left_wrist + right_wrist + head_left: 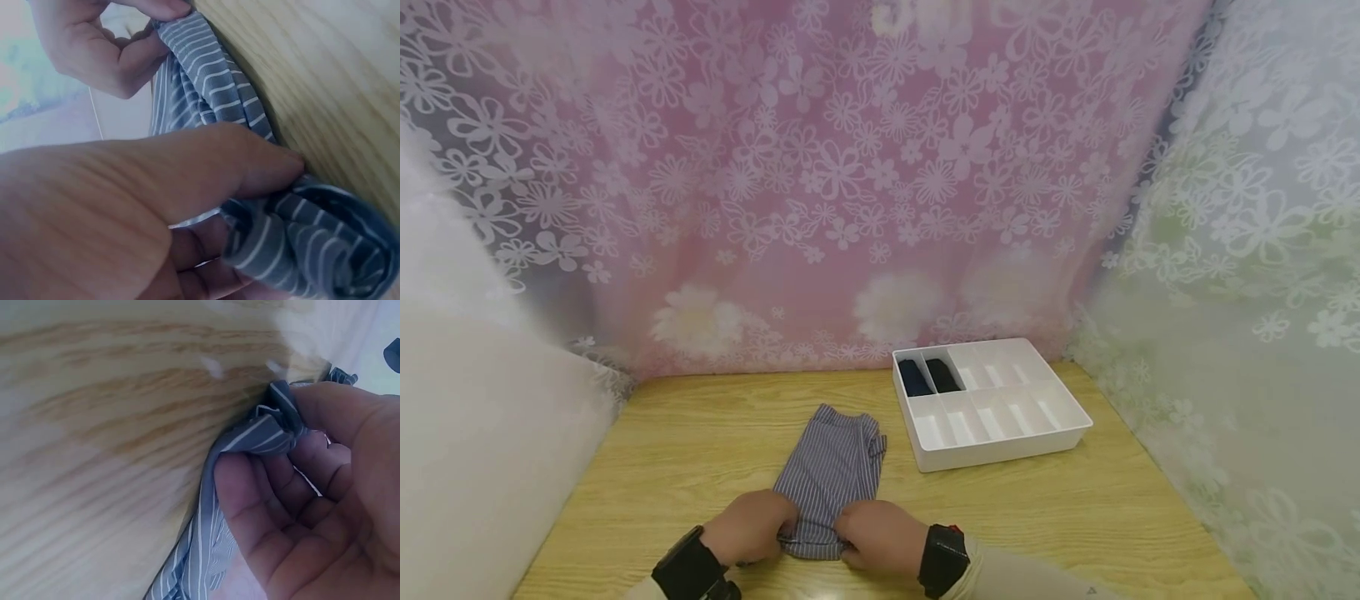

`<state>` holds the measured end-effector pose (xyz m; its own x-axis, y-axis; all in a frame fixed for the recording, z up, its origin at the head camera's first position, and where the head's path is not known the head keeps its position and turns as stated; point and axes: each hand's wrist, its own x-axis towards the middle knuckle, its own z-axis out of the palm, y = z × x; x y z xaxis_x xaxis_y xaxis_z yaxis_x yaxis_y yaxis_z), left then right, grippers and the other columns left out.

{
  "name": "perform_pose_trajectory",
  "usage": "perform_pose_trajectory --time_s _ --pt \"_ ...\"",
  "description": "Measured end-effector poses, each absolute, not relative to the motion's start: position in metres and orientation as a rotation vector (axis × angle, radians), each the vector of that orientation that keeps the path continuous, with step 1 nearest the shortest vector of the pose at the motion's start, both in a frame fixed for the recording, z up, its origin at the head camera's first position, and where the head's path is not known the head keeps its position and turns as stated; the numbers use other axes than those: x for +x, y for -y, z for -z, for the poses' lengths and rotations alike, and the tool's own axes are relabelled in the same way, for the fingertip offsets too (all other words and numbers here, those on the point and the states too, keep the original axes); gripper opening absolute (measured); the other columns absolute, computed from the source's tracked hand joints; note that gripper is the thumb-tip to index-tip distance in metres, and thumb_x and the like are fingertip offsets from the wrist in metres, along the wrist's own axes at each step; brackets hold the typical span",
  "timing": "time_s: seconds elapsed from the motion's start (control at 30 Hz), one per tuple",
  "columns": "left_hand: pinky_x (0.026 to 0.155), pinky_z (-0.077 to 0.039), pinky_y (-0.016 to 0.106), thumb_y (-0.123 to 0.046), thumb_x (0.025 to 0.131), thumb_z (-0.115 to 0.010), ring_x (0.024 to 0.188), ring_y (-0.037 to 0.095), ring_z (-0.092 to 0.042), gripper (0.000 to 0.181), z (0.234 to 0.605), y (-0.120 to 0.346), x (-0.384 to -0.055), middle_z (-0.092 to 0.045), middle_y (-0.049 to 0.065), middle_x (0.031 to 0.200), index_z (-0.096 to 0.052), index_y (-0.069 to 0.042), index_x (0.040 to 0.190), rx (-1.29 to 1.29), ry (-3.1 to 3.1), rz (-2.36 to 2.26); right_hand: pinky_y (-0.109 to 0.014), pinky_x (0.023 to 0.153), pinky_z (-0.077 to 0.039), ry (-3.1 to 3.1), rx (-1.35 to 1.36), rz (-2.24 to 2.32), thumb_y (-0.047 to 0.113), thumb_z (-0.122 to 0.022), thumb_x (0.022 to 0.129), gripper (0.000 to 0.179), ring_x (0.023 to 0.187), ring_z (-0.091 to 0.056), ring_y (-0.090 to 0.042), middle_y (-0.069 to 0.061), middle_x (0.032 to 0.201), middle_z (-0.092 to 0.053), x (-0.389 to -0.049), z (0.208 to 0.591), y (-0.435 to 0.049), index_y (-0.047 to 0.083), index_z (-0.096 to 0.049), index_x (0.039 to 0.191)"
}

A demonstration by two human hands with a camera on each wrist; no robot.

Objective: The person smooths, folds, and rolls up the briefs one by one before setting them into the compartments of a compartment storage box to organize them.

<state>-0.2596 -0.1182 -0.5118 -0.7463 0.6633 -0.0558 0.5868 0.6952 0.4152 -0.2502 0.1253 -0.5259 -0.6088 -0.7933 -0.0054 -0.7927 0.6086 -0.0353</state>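
A grey-blue garment with thin white stripes (829, 467) lies folded into a long shape on the table, its near edge towards me. My left hand (752, 527) pinches the near left corner between thumb and fingers; in the left wrist view the garment's end (312, 250) is rolled and bunched beyond the thumb. The near right corner is pinched by my right hand (880, 535). Close up in the right wrist view, a fold of the striped fabric (262, 434) sits between the right thumb and fingers. Its exact kind is not plain.
At the back right stands a white divided box (1000, 454). A navy folded cloth (914, 379) and a black folded cloth (942, 376) fill its two back-left compartments. The wooden table (700, 442) meets flowered curtains (850, 208) at the back and sides.
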Motion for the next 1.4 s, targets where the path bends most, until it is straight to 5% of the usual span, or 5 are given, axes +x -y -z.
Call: perform_pose_trajectory --time_s 0.53,0.8,1.03,1.27,1.4 --pt "0.058 -0.035 0.023 0.006 0.083 -0.077 0.066 0.002 -0.032 0.033 0.527 0.146 -0.301 -0.042 -0.013 0.071 -0.06 -0.019 0.07 1.368 -2.963 -0.215 -0.015 0.053 -0.035 -2.814 -1.407 0.178 0.023 -0.072 0.093 0.031 0.058 -0.04 0.003 0.014 0.065 -0.045 -0.229 0.528 -0.077 0.022 -0.054 0.068" --pt "0.062 -0.03 0.026 0.003 0.092 -0.071 0.071 0.006 -0.024 0.036 0.535 0.16 -0.335 -0.032 -0.01 0.077 -0.05 -0.019 0.072 1.463 -3.033 -0.135 -0.01 0.063 -0.037 -2.716 -1.572 -0.012 0.035 -0.072 0.098 0.015 0.071 -0.047 0.004 0.014 0.079 -0.059 -0.23 0.529 -0.032 0.022 -0.073 0.09" --pt "0.062 -0.032 0.025 0.002 0.092 -0.072 0.071 0.006 -0.029 0.035 0.536 0.162 -0.338 -0.034 -0.01 0.078 -0.051 -0.019 0.073 1.485 -3.034 -0.137 -0.009 0.061 -0.034 -2.639 -1.477 0.257 0.023 -0.067 0.1 0.01 0.068 -0.042 0.005 0.013 0.08 -0.055 -0.237 0.525 -0.03 0.019 -0.073 0.093" --pt "0.07 -0.052 0.031 0.006 0.09 -0.073 0.079 0.012 -0.055 0.02 0.519 0.162 -0.326 -0.058 -0.002 0.09 -0.068 -0.012 0.095 1.381 -3.023 -0.128 -0.009 0.086 -0.045 -2.627 -1.437 0.369 0.029 -0.061 0.103 0.038 0.108 -0.054 0.004 0.01 0.127 -0.058 -0.251 0.509 -0.065 0.019 -0.062 0.14" --pt "0.082 -0.056 0.039 0.004 0.089 -0.074 0.095 0.023 -0.064 0.028 0.505 0.158 -0.312 -0.064 0.006 0.105 -0.067 -0.006 0.114 1.297 -3.099 -0.177 -0.019 0.095 -0.05 -2.766 -1.384 0.361 0.029 -0.065 0.101 0.052 0.127 -0.055 -0.006 0.001 0.147 -0.05 -0.265 0.494 -0.098 0.018 -0.052 0.15"
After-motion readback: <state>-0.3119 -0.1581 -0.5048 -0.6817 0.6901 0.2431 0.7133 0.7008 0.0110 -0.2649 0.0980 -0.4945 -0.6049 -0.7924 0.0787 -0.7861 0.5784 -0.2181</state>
